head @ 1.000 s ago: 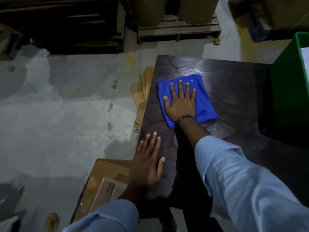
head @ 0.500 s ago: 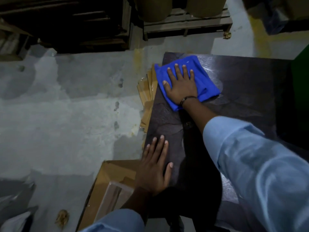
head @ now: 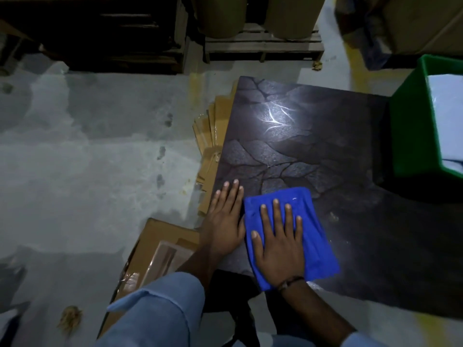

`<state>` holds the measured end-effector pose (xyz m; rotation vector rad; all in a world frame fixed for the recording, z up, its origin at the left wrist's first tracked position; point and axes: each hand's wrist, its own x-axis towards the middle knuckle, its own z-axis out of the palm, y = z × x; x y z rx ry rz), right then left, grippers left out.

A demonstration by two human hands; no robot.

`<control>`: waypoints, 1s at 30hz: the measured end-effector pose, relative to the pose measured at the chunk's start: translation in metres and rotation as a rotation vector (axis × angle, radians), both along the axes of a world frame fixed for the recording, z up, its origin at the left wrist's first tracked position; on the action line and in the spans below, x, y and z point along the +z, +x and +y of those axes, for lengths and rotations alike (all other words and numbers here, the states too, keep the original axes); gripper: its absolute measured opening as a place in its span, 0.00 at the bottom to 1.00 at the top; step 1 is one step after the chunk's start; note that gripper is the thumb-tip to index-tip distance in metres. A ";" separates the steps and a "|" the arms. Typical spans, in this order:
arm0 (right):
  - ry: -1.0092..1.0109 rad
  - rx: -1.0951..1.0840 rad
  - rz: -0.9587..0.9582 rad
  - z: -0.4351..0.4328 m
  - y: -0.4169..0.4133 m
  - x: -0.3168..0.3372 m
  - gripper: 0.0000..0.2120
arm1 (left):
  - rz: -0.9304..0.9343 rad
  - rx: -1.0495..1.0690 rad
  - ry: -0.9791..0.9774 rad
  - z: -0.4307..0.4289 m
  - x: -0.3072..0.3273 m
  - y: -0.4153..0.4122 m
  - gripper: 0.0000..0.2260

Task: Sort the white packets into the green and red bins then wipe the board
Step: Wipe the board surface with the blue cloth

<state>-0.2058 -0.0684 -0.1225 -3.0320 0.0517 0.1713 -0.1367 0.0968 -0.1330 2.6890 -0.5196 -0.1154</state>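
Blue soft rectangular cloth (head: 315, 236) lies by the front-left corner of the dark stone-patterned board (head: 288, 136); light, floppy, prob. bunches if pulled by an edge, so press w/ flat palm; right hand (head: 278, 249) spread on top, fingers straight, cloth under it; left hand (head: 224, 226) flat at board's left edge, just beside cloth, holding nothing.

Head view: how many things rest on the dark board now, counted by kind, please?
Hands: 2, the left hand flat at the near left edge, the right hand flat on the cloth
Blue cloth: 1
Green bin: 1
Total: 4
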 end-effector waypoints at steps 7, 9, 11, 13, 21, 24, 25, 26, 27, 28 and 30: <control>0.001 -0.007 -0.018 0.007 0.026 -0.003 0.33 | 0.023 -0.032 0.009 0.014 0.000 -0.015 0.30; 0.015 -0.030 -0.033 0.007 0.052 -0.006 0.32 | 0.029 -0.025 0.014 0.013 0.000 -0.014 0.29; 0.027 -0.042 -0.056 0.007 0.084 -0.010 0.32 | 0.025 -0.027 0.033 0.014 0.000 -0.014 0.30; 0.034 -0.038 -0.071 0.006 0.123 -0.015 0.31 | 0.012 -0.020 0.035 0.013 0.000 -0.015 0.30; 0.066 -0.039 -0.034 0.002 0.299 -0.020 0.32 | -0.006 0.006 -0.019 0.015 -0.006 -0.014 0.30; 0.087 -0.048 -0.020 0.002 0.360 -0.020 0.33 | -0.024 0.010 -0.015 0.015 -0.008 -0.011 0.30; 0.094 -0.055 -0.015 0.004 0.376 -0.020 0.33 | -0.031 0.007 -0.014 0.015 -0.010 -0.010 0.30; 0.094 -0.057 -0.009 0.005 0.388 -0.021 0.33 | -0.035 0.003 -0.011 0.015 -0.011 -0.010 0.31; 0.091 -0.056 -0.007 0.007 0.396 -0.023 0.33 | -0.033 0.002 -0.007 0.016 -0.013 -0.010 0.31; 0.086 -0.052 -0.007 0.010 0.399 -0.024 0.34 | -0.029 0.003 -0.003 0.017 -0.014 -0.009 0.31; 0.073 -0.024 -0.014 0.012 0.394 -0.026 0.33 | -0.030 0.007 -0.011 0.018 -0.014 -0.010 0.30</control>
